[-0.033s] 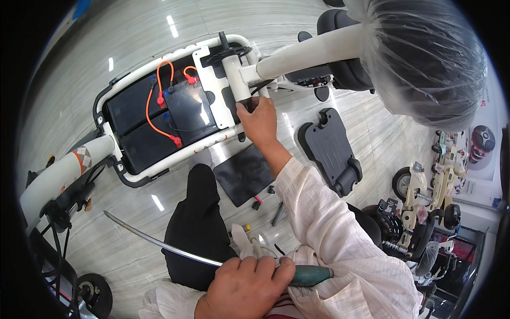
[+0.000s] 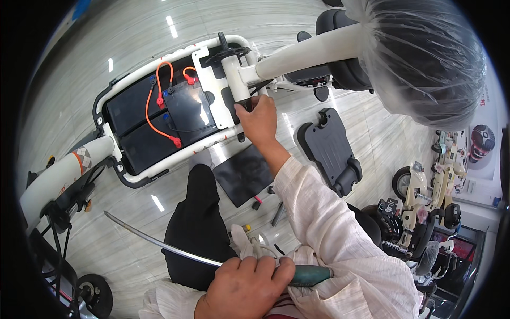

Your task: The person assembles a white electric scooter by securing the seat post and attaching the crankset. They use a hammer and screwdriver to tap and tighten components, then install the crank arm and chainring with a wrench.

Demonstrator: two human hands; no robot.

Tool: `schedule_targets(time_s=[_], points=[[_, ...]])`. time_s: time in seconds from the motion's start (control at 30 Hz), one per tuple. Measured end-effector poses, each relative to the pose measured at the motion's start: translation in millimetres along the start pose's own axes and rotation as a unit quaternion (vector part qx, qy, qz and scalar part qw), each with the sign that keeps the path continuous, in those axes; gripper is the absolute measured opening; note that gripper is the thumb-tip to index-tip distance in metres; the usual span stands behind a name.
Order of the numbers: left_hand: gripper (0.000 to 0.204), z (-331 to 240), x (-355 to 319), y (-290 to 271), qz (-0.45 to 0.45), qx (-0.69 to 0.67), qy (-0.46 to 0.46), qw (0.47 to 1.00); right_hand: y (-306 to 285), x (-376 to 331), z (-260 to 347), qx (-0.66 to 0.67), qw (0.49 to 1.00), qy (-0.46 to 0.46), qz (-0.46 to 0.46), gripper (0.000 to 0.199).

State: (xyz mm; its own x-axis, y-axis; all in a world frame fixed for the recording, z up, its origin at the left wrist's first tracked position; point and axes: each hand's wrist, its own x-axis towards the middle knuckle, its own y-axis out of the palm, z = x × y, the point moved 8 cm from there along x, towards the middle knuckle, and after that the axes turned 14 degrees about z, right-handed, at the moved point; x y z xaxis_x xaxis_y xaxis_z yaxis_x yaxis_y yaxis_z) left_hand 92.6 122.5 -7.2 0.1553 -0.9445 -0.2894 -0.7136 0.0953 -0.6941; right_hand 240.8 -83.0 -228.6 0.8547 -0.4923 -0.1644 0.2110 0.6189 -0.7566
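My left hand [image 2: 247, 287] is wrapped round the long screwdriver [image 2: 183, 251] near where its green handle meets the metal shaft. The shaft points left across my dark trouser leg, and the tip is free. My right hand [image 2: 258, 119] reaches forward, thumb and fingers closed on a dark cylindrical part [image 2: 245, 104] at the near end of a white cross tube [image 2: 234, 80]. This tube belongs to the white bike frame [image 2: 199, 144]. A toothed black chainring [image 2: 232, 55] sits at its far end. Black battery blocks [image 2: 133, 106] joined by orange cables [image 2: 149, 111] lie inside the frame.
A black plastic cover [image 2: 329, 151] and a dark flat panel [image 2: 243, 175] lie on the tiled floor near my right arm. A plastic-wrapped seat [image 2: 425, 64] rises at upper right. Another wheeled vehicle [image 2: 419, 196] stands at right; a black wheel [image 2: 95, 295] shows at lower left.
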Motion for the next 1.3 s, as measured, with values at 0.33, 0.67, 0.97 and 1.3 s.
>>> schedule_targets(time_s=[0.33, 0.67, 0.97, 1.3], points=[[0.026, -1, 1, 0, -0.001, -0.010, 0.007, 1.000, -1, 2, -4, -0.010, 0.998, -0.067, -0.012, 0.042], [0.025, -4, 3, 1, -0.002, -0.007, 0.014, 1.000, 6, 11, -18, 0.053, 0.997, -0.005, 0.052, 0.044], [0.025, -4, 5, 1, 0.009, -0.007, 0.013, 1.000, 2, 3, -16, 0.073, 0.997, -0.016, -0.012, 0.045], [0.025, -4, 5, 1, -0.001, 0.009, 0.008, 1.000, 1, 2, -8, 0.011, 0.999, -0.033, -0.036, 0.045]])
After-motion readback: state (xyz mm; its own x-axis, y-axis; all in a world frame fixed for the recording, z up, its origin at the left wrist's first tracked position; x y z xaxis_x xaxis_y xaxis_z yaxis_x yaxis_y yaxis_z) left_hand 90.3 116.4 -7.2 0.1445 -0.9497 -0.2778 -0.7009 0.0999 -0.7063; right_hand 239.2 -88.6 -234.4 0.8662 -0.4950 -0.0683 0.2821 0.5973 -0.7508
